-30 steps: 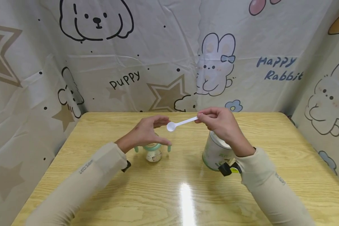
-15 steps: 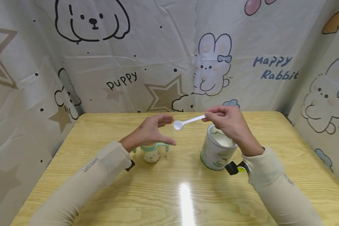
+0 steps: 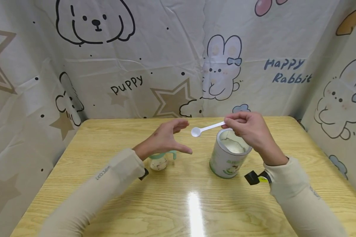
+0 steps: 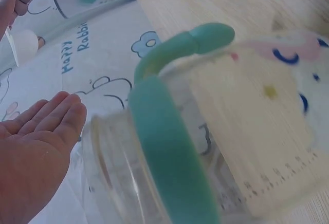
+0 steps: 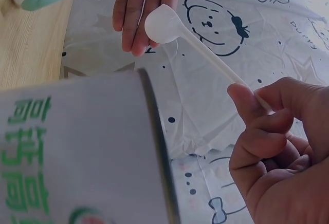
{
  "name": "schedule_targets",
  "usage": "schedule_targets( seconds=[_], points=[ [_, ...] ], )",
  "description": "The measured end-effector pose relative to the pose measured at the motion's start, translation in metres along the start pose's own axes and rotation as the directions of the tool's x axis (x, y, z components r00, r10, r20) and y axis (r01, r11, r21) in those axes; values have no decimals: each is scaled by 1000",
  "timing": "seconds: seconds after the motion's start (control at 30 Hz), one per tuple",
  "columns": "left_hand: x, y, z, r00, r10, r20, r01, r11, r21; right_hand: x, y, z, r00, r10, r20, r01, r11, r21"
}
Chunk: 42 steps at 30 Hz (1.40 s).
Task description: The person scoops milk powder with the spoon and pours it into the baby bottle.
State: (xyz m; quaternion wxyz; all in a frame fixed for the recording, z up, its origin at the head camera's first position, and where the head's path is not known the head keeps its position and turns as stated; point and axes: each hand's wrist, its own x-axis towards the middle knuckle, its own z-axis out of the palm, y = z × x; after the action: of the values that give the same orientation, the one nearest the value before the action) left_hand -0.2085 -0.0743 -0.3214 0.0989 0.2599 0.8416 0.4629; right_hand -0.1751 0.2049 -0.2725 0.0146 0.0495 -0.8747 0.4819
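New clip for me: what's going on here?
A person is pinching a white scoop by its handle in the right hand, holding it in the air. The left hand is open and holds nothing, its fingers spread apart from the thumb. On the table stand an open can of pale contents and a bottle with green handles. Whether the scoop holds anything is hard to tell.

The worktop [image 3: 163, 204] is bright, with a shiny white stripe [image 3: 195, 210] near the front and soft shadows by the sleeves [image 3: 103, 186]. The bottle [image 4: 169, 152] looks fuzzy in the left wrist view. The can [image 5: 92, 152] looks blurry in the right one.
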Motion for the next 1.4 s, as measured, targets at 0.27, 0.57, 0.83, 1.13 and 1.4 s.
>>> schedule_targets(
  seconds=[0.27,0.57,0.83,1.13,1.4],
  points=[
    [5,6,12,999,31,22,-30,1000,-5,-7,8,-13,999,13,-31,-14,999,-31],
    [12,12,23,999,10,40,-10,1000,3,-12,20,-26,998,40,-54,-42,998,-43],
    [17,13,32,998,37,55,-37,999,0,-17,28,-37,995,66,-73,-71,995,-67],
    [24,14,47,996,38,76,-37,999,-20,-25,39,-51,991,53,-121,-67,991,-114],
    [29,15,59,994,70,78,-68,997,-30,-28,48,-58,988,56,-145,-76,988,-134]
  ],
)
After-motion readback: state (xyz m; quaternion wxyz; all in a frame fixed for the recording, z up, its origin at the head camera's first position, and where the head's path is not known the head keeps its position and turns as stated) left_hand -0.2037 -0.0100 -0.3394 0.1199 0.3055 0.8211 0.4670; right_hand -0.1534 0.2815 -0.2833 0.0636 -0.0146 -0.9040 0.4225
